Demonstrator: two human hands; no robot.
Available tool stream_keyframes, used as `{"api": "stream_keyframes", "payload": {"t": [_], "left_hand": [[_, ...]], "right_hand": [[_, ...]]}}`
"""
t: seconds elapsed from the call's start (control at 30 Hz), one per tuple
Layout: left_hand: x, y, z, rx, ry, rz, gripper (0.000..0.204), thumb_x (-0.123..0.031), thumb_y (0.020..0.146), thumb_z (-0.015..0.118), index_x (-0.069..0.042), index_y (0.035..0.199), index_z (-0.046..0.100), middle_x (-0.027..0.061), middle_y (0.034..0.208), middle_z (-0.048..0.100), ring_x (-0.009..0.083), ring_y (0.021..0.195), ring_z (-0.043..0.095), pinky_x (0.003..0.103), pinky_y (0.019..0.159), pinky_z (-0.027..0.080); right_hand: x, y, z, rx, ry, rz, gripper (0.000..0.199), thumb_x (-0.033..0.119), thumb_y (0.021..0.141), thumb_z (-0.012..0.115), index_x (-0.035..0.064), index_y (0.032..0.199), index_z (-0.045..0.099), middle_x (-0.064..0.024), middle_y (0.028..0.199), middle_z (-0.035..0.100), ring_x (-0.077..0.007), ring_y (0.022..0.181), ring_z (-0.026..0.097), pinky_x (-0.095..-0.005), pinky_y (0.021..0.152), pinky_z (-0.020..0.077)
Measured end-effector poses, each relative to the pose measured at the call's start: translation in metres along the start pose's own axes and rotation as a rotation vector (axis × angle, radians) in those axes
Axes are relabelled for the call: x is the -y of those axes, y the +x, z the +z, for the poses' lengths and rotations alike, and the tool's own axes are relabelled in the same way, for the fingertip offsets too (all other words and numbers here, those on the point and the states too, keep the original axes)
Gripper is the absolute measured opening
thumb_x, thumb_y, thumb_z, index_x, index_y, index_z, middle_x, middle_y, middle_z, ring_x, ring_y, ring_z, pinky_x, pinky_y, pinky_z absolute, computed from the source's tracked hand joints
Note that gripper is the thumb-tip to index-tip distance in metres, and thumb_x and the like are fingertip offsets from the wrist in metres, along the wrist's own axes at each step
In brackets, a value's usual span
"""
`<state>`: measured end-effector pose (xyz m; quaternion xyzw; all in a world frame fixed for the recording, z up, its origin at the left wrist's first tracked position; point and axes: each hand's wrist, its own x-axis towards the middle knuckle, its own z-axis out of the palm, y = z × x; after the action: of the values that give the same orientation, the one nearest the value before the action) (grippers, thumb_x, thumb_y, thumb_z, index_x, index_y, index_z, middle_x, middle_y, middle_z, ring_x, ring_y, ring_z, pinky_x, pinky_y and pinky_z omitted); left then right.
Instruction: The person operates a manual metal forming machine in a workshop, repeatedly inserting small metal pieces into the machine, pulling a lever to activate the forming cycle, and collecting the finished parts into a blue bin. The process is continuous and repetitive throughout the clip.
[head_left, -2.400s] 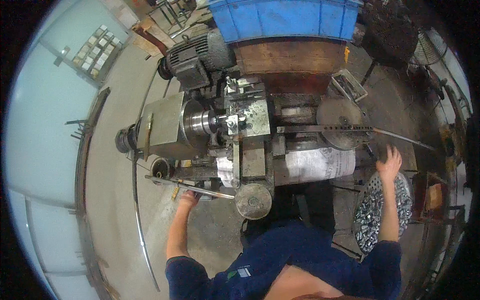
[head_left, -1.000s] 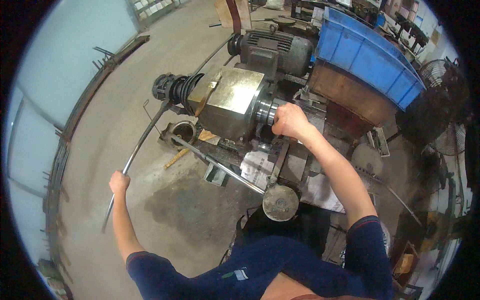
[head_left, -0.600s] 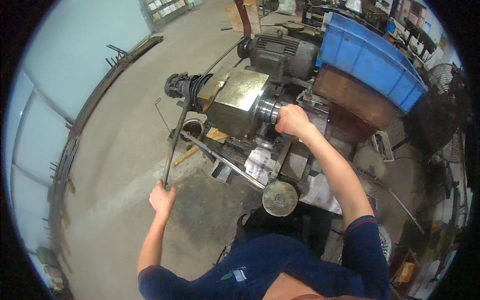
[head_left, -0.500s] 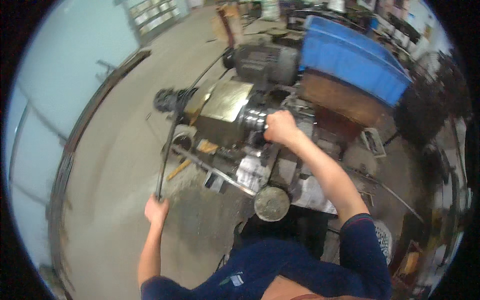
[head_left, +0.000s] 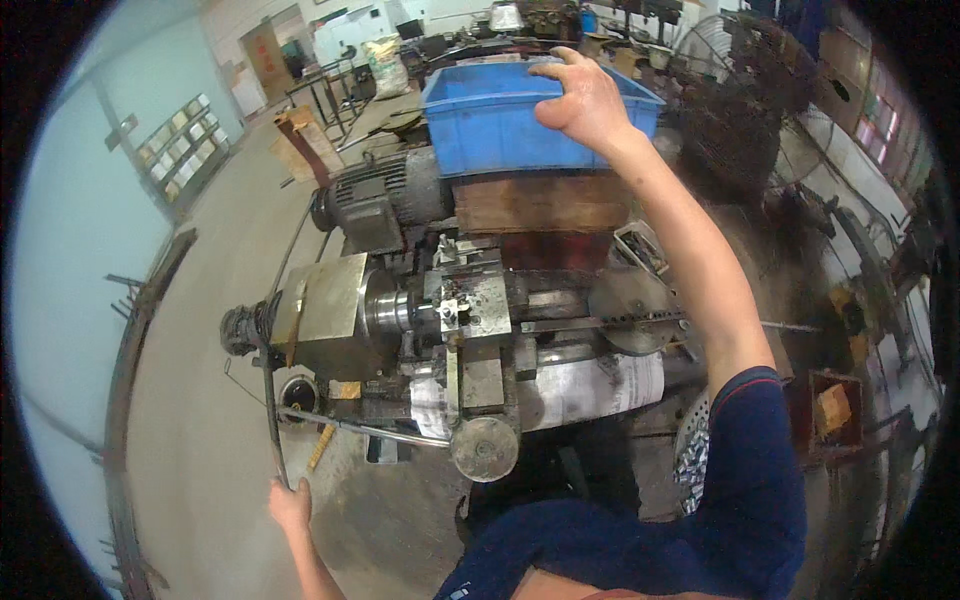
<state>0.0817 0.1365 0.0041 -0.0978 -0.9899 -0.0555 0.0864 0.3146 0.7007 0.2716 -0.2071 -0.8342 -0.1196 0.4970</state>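
My left hand (head_left: 290, 503) is closed around the lower end of a long dark metal lever (head_left: 270, 400), which rises beside the headstock of a small lathe (head_left: 330, 300). Over the blue plastic crate (head_left: 540, 125) at the far side, my right hand (head_left: 590, 105) is raised with its fingers apart and nothing visible in them. The lathe's shiny round chuck (head_left: 383, 308) faces the tool post (head_left: 475, 305). Nearest to me is a round grey handwheel (head_left: 485, 448) on the carriage. What lies inside the crate is mostly hidden by its front wall.
Behind the headstock sits a grey electric motor (head_left: 385, 200). The crate rests on a wooden box (head_left: 540, 205). A large fan (head_left: 740, 90) stands at the far right. White paper sheets (head_left: 590, 390) lie under the lathe bed, and a yellow handle (head_left: 320, 447) is near the floor.
My right hand has left the chuck area and moved up and away to the crate, its fingers now spread. My left hand keeps its grip on the lever. The view has tilted toward the far side.
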Motion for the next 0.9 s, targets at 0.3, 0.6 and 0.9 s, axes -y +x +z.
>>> {"api": "stream_keyframes", "payload": {"t": [0.3, 0.6, 0.9], "left_hand": [[-0.122, -0.025, -0.034, 0.215, -0.590, 0.678, 0.027, -0.011, 0.078, 0.059, 0.002, 0.102, 0.058, 0.0159, 0.078, 0.063, 0.0244, 0.069, 0.059, 0.033, 0.065, 0.046], [-0.202, -0.001, 0.057, 0.451, -0.450, 0.526, 0.022, -0.017, 0.078, 0.059, 0.001, 0.090, 0.060, 0.0107, 0.074, 0.062, 0.0190, 0.068, 0.058, 0.031, 0.066, 0.044], [-0.185, 0.005, 0.075, 0.263, -0.570, 0.623, 0.026, -0.018, 0.082, 0.057, 0.005, 0.095, 0.060, 0.0154, 0.089, 0.064, 0.0208, 0.082, 0.060, 0.031, 0.076, 0.044]], "right_hand": [[-0.065, -0.109, -0.078, 0.427, 0.078, 0.199, 0.035, 0.020, 0.059, 0.056, 0.0036, 0.089, 0.064, -0.0201, 0.105, 0.056, -0.0319, 0.090, 0.057, -0.0348, 0.078, 0.0455], [-0.123, -0.438, -0.196, 0.916, -0.175, 0.825, 0.026, 0.019, 0.056, 0.060, 0.0075, 0.078, 0.067, -0.0172, 0.076, 0.062, -0.0313, 0.072, 0.061, -0.0386, 0.069, 0.0489], [-0.084, -0.530, -0.166, 1.314, -0.212, 0.828, 0.030, 0.016, 0.054, 0.061, 0.0070, 0.082, 0.067, -0.0147, 0.084, 0.063, -0.0291, 0.080, 0.060, -0.0349, 0.074, 0.0481]]}}
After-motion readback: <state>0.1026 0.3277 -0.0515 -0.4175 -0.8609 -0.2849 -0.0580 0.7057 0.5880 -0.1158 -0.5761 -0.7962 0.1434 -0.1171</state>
